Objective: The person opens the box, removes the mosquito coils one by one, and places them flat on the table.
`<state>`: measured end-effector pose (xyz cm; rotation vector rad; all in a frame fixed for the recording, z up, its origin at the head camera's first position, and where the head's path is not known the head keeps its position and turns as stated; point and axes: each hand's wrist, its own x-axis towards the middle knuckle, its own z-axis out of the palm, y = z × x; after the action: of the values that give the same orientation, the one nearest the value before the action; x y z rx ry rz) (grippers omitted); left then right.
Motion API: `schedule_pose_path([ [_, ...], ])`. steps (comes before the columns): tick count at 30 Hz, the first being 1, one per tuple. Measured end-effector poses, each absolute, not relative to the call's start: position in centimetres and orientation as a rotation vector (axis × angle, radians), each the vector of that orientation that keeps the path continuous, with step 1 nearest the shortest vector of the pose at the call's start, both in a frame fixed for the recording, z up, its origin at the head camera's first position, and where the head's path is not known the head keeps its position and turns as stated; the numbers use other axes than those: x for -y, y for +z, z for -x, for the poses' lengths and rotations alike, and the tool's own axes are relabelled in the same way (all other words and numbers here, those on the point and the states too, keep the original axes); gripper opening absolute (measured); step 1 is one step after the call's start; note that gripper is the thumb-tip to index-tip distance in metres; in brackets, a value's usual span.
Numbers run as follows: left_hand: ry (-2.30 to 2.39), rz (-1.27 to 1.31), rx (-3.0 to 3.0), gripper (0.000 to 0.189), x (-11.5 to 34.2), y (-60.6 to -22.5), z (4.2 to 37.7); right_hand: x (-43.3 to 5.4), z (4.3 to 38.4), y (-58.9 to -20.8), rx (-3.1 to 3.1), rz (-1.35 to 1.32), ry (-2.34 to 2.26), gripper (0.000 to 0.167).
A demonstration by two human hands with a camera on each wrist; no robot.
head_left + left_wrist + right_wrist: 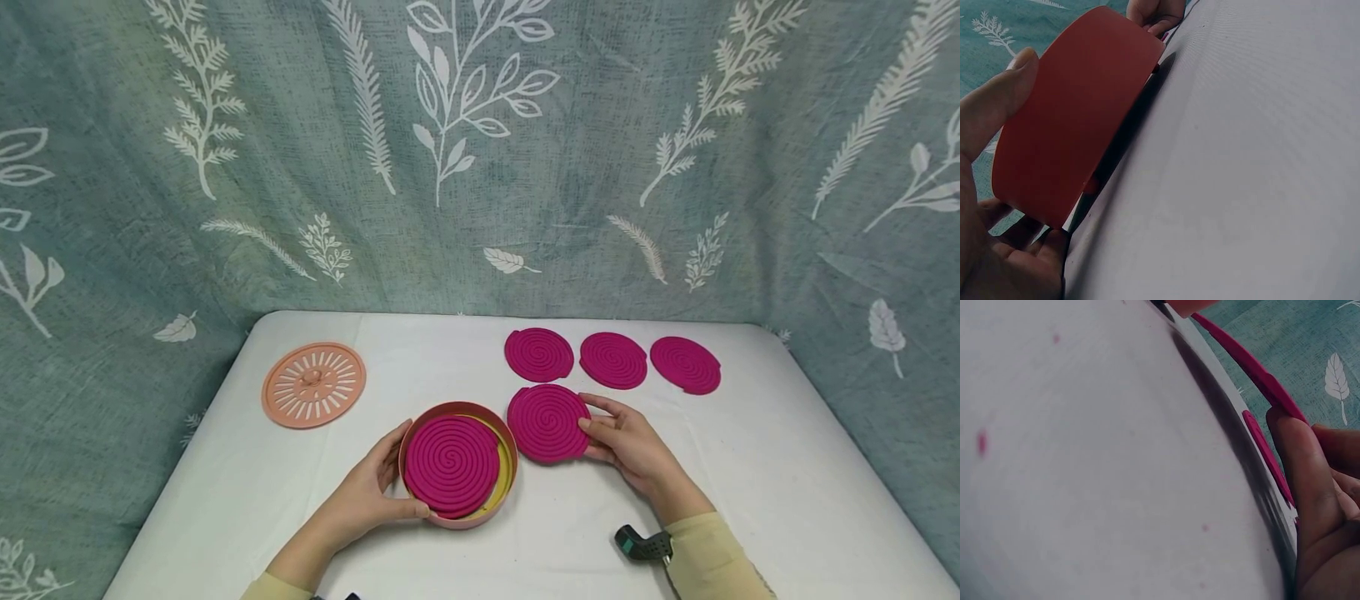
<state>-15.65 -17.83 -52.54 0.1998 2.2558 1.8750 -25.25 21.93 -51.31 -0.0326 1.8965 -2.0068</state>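
Note:
My left hand (375,487) grips the side of a round, salmon-coloured mosquito coil box (459,523), thumb at the near rim and fingers round the far side. Inside it lies a magenta mosquito coil (452,465), with a yellow surface showing at its right. The left wrist view shows the box's outer wall (1072,112) between thumb and fingers. Just right of the box, my right hand (630,446) pinches another magenta coil (547,423) by its right edge. In the right wrist view that coil (1254,369) is seen edge-on, tilted and raised off the table.
Three more magenta coils lie in a row at the back right: left coil (538,355), middle coil (613,361), right coil (686,365). A slotted salmon lid (313,385) lies at the back left. Behind the white table (750,467) hangs a green leaf-patterned curtain (585,167).

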Motion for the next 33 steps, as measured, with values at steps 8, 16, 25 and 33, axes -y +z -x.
schedule_pose_path([
  [8, 1.876, -0.209, -2.264, 0.122, 17.89, -52.49, 15.62, -21.74, 25.39, -51.51, -1.944, 0.016, -1.964, 0.059],
  [16, 1.889, -0.219, -2.248, 0.121, 17.88, -52.43, 15.61, -21.61, 25.57, -51.67, -1.959, 0.019, -1.958, 0.059],
  [25, 1.912, -0.229, -2.227, 0.121, 17.79, -52.64, 15.74, -21.47, 25.58, -51.91, -2.003, -0.01, -1.933, 0.058],
  [33, 1.907, -0.227, -2.234, 0.122, 17.74, -52.62, 15.74, -21.36, 25.46, -51.77, -2.009, 0.012, -1.913, 0.059],
])
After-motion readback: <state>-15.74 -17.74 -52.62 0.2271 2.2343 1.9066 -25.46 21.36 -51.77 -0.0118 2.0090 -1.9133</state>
